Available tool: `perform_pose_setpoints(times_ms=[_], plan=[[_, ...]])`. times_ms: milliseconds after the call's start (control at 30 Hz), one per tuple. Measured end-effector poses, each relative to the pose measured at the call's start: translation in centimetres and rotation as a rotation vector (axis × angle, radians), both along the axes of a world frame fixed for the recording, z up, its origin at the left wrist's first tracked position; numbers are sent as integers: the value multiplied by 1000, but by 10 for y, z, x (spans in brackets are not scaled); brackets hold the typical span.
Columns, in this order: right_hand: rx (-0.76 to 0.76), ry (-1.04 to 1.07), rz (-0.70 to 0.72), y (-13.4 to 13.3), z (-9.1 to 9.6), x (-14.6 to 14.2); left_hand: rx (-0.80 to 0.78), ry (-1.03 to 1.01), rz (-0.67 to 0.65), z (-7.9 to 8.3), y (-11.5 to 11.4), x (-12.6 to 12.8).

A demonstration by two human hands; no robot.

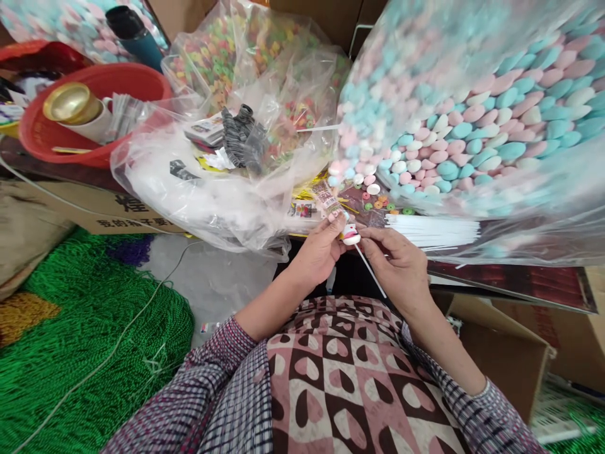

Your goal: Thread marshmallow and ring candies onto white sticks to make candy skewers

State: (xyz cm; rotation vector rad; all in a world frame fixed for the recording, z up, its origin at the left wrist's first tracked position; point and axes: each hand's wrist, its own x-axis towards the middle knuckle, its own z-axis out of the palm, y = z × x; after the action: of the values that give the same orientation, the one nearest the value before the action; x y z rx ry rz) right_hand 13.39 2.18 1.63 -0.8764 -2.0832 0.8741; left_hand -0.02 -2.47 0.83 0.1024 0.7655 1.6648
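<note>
item: white figure [350, 236], sm., qty 1, w/ pink + yellow marks; loc. btwn both hands, at l. fingertips.
l. hand [320, 251]: narrow, pinching figure.
r. hand [399, 265]: narrow, thumb + forefinger close by figure's side; can't tell if anything's gripped.
white stick [371, 271]: runs down from figure's underside, just beside r. thumb.
nr stock: stick bundle [432, 231], just beyond r. hand; loose rings [377, 205], beyond both hands.
handling, prob. best: figure firm in l. pinch, r. fingers light, stick straight so it won't twist or bend.
</note>
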Motion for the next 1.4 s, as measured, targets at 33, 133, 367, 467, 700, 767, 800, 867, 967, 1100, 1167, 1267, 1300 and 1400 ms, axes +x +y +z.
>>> perform_pose_setpoints(times_ms=[33,133,367,467,700,767,800,867,967,1100,1167,1267,1300,1400], plan=[[24,-5,4,0,0,0,-1,-6,-9,0,-1,1],[43,-4,40,-1,3,0,-1,-17,-40,1,-1,1],[126,-48,91,-6,1,-4,-14,-47,-32,-1,1,3],[146,-64,52,-6,-1,-5,-10,-73,-48,-8,1,4],[99,-112,51,-7,-1,-5,2,-87,-85,-11,2,5],[98,-100,50,-8,-1,-6,-10,-81,-100,-9,2,5],[98,-93,46,-8,-1,-6,-14,-80,-108,-9,2,4],[100,-93,37,-9,-1,-6,-19,-80,-125,-8,3,4],[118,-115,34,-8,0,-7,-29,-77,-116,-9,4,4],[141,-124,29,-8,-2,-8,-36,-87,-89,-9,5,7],[147,-136,19,-8,-3,-8,-36,-98,-86,-9,6,8],[172,-148,-9,-10,-5,-8,-33,-96,-68,-8,6,10],[184,-146,-20,-10,-6,-8,-31,-93,-62,-8,6,11],[224,-144,-48,-10,-8,-8,-29,-79,-59,-8,5,11]])
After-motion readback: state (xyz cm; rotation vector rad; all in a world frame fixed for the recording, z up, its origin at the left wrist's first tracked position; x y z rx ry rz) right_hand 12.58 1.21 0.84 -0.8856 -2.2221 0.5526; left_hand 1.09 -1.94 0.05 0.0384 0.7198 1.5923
